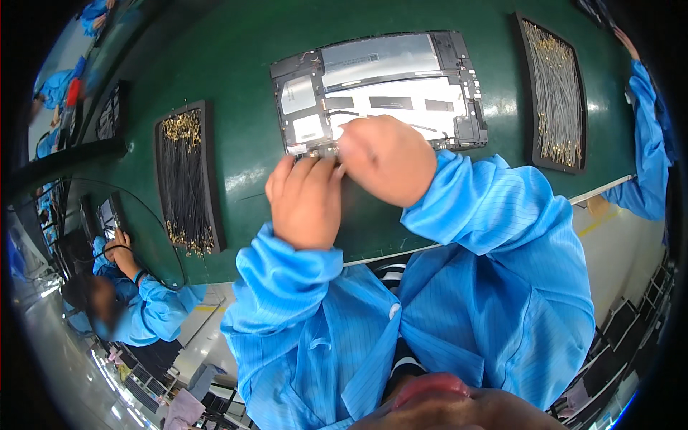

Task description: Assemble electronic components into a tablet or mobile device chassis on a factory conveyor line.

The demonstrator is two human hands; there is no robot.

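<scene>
An opened tablet (390,102) lies on the green table in front of me, its silver battery panels and dark inner frame showing. My left hand (308,201) is at its near left edge, the fingers bent and close together over the rim. Just right of it, my right hand (387,159) is closed in a pinch above the same edge, slightly blurred. The two hands' fingertips meet near a row of small parts. Whatever they hold there is too small or too hidden to make out.
A black tray of dark thin cables with gold ends (189,179) stands to the left. Another tray, of grey cables (555,93), is at the right. Co-workers in blue sit at the left (154,308) and far right (647,143). The table's front edge (390,253) runs beneath my forearms.
</scene>
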